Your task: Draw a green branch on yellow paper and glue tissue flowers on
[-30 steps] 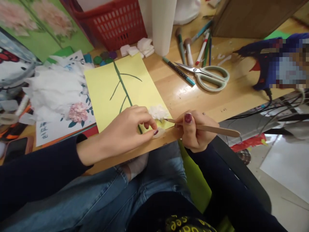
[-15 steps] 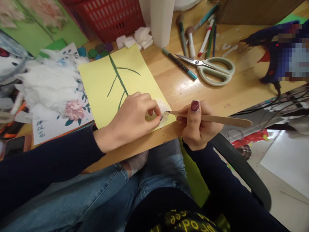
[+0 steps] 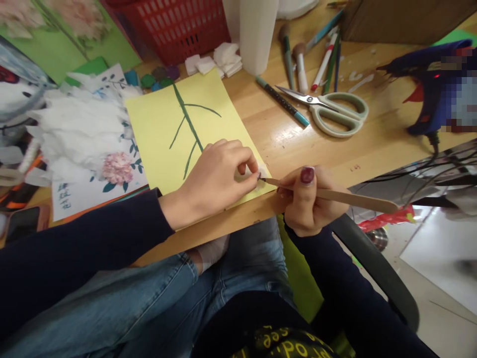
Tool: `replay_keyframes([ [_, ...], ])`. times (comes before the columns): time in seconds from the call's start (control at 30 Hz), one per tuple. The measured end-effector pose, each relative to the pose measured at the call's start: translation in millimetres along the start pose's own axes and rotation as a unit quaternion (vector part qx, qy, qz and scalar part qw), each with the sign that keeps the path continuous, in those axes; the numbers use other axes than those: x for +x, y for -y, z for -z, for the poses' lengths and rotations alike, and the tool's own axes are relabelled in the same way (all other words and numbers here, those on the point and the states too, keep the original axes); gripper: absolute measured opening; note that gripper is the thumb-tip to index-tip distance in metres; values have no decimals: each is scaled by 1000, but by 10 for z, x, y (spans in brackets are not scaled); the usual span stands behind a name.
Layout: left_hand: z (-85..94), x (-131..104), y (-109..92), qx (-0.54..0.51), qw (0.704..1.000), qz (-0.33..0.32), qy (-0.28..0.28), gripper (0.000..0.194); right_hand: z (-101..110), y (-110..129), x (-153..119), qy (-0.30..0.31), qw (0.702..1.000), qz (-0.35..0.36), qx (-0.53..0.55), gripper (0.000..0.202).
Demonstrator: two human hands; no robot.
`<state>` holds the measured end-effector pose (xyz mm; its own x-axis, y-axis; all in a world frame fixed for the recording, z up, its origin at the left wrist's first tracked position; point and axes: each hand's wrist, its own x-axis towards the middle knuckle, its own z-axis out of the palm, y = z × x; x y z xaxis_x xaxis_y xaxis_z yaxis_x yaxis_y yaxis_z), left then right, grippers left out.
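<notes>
My left hand [image 3: 219, 179] rests over the lower part of a yellow sheet [image 3: 149, 124], its thumb and forefinger brought together at the tip of a wooden stick [image 3: 357, 200]. What they pinch is too small to make out. A thin whitish piece [image 3: 263, 171] lies partly hidden by those fingertips, near the sheet's right corner. The stick is gripped in my right hand [image 3: 313, 204], thumb on top, its narrow end pointing left. Green stem lines [image 3: 188, 119] are drawn on the yellow sheet.
Scissors [image 3: 335, 112] and a teal marker [image 3: 282, 102] lie beyond my right hand, with brushes [image 3: 300, 64] behind. A glue gun [image 3: 425, 84] stands at right. White tissue pieces [image 3: 74, 124] cover a flower-printed sheet at left. A red basket [image 3: 179, 30] is at the back.
The view has shifted slightly. My left fingertips have moved right toward the stick's tip, and cover more of the whitish piece. My right hand still holds the stick.
</notes>
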<state>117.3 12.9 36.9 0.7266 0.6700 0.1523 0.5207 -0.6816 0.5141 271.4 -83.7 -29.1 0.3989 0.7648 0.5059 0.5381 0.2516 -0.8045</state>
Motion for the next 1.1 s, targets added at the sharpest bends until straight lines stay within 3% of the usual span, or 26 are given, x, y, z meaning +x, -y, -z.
replay_keyframes([
  [0.1, 88, -88, 54, 19, 999, -27, -7, 9, -30, 21, 34, -15, 999, 46, -3, 32],
  [0.17, 150, -196, 139, 51, 998, -49, 5, 31, -42, 25, 46, -6, 999, 54, -1, 32],
  [0.3, 178, -415, 367, 119, 990, -28, 72, 97, -35, 5, 52, 19, 997, 74, -29, 30],
  [0.37, 144, -472, 456, 141, 982, -8, 127, 111, -33, -9, 56, 21, 995, 87, -39, 27],
  [0.5, 81, -489, 511, 167, 968, 8, 187, 111, -36, -25, 71, 34, 991, 120, -43, 20],
  [0.87, 103, -474, 460, 157, 969, 8, 190, 108, -50, 37, 154, 64, 992, 93, -64, 23],
  [0.97, 107, -474, 460, 148, 970, 12, 194, 106, -69, 60, 177, 51, 998, 38, -17, 30],
  [1.1, 91, -473, 467, 138, 972, 16, 191, 105, -87, 124, 218, -35, 989, -95, 109, 42],
])
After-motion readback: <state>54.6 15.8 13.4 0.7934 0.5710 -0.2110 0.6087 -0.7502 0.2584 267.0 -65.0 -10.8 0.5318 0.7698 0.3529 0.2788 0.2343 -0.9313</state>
